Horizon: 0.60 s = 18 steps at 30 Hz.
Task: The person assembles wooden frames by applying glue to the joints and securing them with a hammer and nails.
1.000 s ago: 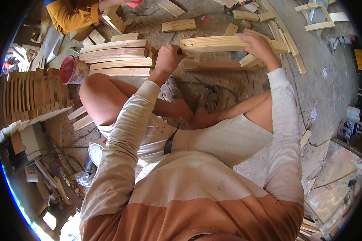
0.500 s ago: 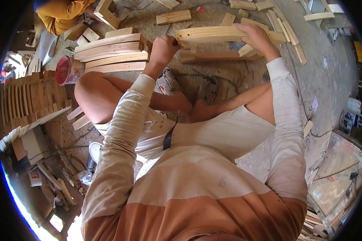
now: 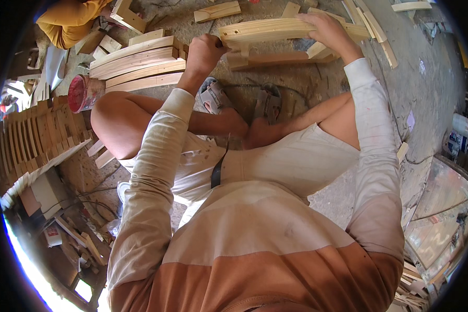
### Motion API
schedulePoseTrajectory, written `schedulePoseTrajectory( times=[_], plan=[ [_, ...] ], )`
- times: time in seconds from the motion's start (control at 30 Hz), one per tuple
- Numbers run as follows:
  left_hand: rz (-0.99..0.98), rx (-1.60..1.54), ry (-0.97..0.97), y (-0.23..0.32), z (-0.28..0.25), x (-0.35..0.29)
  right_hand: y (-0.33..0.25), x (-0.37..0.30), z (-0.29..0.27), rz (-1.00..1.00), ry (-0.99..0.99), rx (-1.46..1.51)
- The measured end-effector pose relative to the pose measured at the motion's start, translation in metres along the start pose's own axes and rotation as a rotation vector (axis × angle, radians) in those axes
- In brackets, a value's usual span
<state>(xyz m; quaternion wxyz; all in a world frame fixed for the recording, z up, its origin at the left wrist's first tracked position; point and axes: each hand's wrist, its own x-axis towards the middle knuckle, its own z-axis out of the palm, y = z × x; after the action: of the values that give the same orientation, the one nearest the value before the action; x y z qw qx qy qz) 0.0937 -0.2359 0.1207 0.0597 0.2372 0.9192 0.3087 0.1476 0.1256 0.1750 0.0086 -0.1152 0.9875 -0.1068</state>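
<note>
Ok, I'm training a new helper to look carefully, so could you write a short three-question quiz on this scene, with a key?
1. True or false: the right hand touches the long plank.
2. Which hand is nearer the bucket? A) right B) left
3. Fill in: the inside of the bucket is coloured ___.

Key: 1. True. 2. B, the left hand. 3. Red.

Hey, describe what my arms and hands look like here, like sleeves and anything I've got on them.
Your left hand and right hand are bare, without gloves. Both the left sleeve and right sleeve are long, cream and creased, with close-fitting cuffs, turning orange-brown toward the shoulders. The right one shows faint reddish marks.
</note>
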Motion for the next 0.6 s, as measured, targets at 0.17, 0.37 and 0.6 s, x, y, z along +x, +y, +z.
schedulePoseTrajectory(
  times=[0.17, 0.37, 0.6],
  plan=[
    [-0.093, 0.158, -0.419, -0.009, -0.003, 0.000, 0.002, -0.002, 0.005, -0.049, 0.058, 0.034],
    [-0.208, 0.394, -0.568, -0.017, -0.014, -0.004, 0.006, -0.002, 0.016, 0.037, 0.056, -0.052],
    [-0.058, 0.115, -0.367, -0.046, -0.026, -0.002, -0.017, 0.002, -0.007, 0.088, -0.080, 0.032]
  ],
)
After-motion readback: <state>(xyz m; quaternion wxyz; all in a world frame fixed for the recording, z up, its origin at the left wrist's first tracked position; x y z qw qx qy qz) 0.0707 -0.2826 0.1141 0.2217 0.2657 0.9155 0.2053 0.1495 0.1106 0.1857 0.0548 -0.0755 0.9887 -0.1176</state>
